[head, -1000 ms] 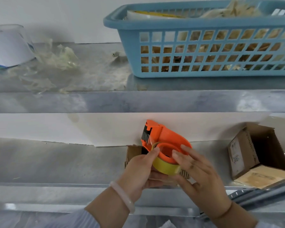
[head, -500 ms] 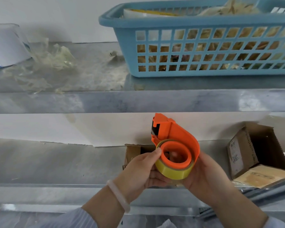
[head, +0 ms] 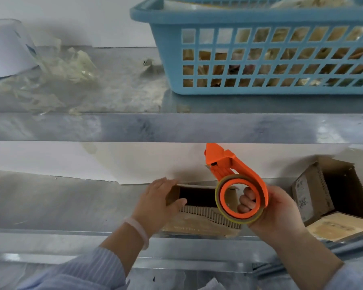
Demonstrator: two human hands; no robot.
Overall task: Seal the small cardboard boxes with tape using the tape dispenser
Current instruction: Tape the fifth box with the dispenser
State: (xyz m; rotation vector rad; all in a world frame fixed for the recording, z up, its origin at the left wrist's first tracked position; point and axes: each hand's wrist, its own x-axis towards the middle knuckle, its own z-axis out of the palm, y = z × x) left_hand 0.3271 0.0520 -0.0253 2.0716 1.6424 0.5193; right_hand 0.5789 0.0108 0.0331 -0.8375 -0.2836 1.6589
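Light is bright, soft and even, and the white wall is nearly washed out. Shadows fall to the left and behind. A faint grey one from the tape dispenser and the left hand lies on the white backing, and a soft one sits beside the blue basket. The cardboard box is deep black inside. The metal shelf edge carries dull, pale glare patches. The whole frame is slightly soft. The sleeve and the bottom corners look stretched and smeared.
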